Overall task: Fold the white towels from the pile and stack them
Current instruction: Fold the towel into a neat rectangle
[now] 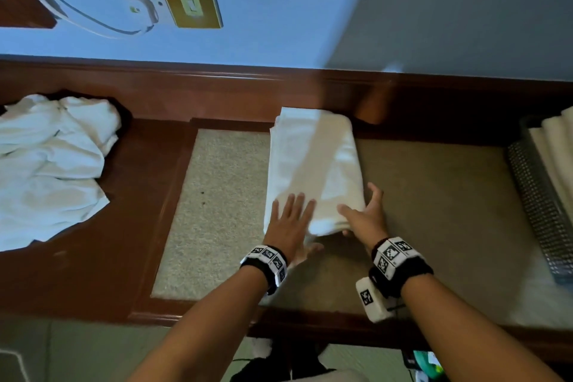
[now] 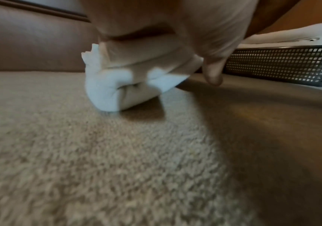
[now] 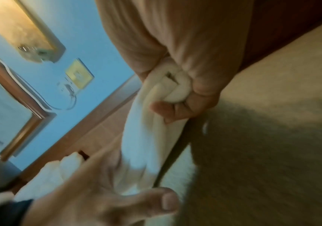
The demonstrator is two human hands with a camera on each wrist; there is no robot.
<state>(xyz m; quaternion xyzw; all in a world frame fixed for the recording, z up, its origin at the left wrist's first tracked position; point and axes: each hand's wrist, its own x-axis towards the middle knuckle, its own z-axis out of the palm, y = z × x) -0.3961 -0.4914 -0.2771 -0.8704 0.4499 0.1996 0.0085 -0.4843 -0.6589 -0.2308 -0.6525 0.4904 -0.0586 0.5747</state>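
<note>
Towels first: from the head view we see one folded towel (image 1: 313, 164) lying long on the mat (image 1: 217, 195), our left hand (image 1: 290, 226) flat on its near end, our right hand (image 1: 366, 214) gripping the near corner; an unfolded pile (image 1: 52, 164) waits left. The left-wrist view shows a basket (image 2: 281, 64) holding folded ones. The right-wrist view shows fingers (image 3: 168, 110) curled under the layers.

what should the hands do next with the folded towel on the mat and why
Probably lift the folded towel and carry it right to the mesh basket, where folded towels already sit. The right hand has a grip on its near end, the left hand lies flat on top, and it looks fully folded. The unfolded pile still waits at left.
</note>
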